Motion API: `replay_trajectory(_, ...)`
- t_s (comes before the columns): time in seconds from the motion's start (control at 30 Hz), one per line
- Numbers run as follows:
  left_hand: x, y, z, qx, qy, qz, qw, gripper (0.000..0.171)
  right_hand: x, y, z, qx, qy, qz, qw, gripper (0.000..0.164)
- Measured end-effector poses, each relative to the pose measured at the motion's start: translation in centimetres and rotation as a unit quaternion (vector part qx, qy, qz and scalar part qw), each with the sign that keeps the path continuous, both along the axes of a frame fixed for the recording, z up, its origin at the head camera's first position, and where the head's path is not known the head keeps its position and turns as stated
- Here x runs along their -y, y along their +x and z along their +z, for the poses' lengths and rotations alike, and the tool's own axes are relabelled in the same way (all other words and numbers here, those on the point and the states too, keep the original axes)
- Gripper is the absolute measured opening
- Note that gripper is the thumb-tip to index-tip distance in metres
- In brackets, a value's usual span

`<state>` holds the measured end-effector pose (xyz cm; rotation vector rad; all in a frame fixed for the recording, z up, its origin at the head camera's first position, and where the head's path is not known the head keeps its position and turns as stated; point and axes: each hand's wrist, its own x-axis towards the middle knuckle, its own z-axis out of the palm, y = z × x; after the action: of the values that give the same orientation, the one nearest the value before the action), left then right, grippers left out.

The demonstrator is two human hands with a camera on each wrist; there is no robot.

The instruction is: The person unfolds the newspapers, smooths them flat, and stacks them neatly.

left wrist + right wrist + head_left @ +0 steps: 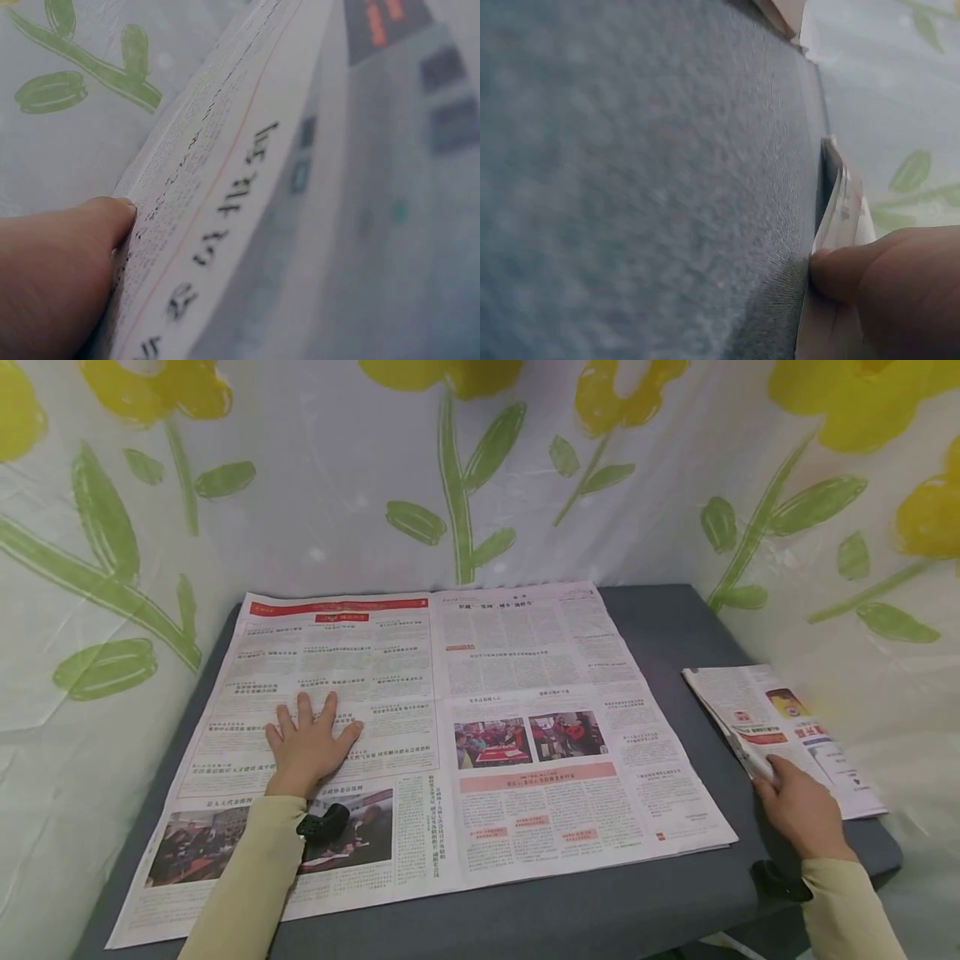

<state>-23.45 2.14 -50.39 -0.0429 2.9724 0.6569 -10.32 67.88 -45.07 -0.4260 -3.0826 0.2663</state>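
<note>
An open newspaper (525, 668) lies spread over most of the dark grey table. On its left page my left hand (307, 752) rests flat with the fingers spread. In the left wrist view a fingertip of that hand (67, 262) touches the printed sheet (217, 187). My right hand (802, 806) grips the near left edge of a folded newspaper stack (780, 718) at the table's right side. The right wrist view shows a digit of the right hand (892, 277) pressed on the stack's layered edge (844, 202); the other fingers are hidden.
A grey cloth surface (720, 760) shows between the spread newspaper and the folded stack. White sheeting with yellow flowers and green leaves (330, 510) hangs behind the table and along both sides. Each wrist wears a black camera strap (324, 823).
</note>
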Motion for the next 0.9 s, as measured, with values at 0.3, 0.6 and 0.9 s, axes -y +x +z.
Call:
replay_trajectory(0.3,-0.1,0.0,-0.1,0.000,0.000,0.004,1.0000,0.085,0.1,-0.5,1.8,-0.057,0.009,-0.019,0.998,0.040)
replay_trajectory(0.6,-0.1,0.1,0.2,0.001,0.004,0.006,1.0000,0.085,3.3,-2.2,6.6,-0.091,-0.172,-0.050,0.980,0.051)
replay_trajectory(0.9,-0.2,0.1,0.3,-0.001,0.007,0.006,1.0000,0.084,13.1,-5.1,10.3,-0.182,-0.232,0.033,0.955,0.043)
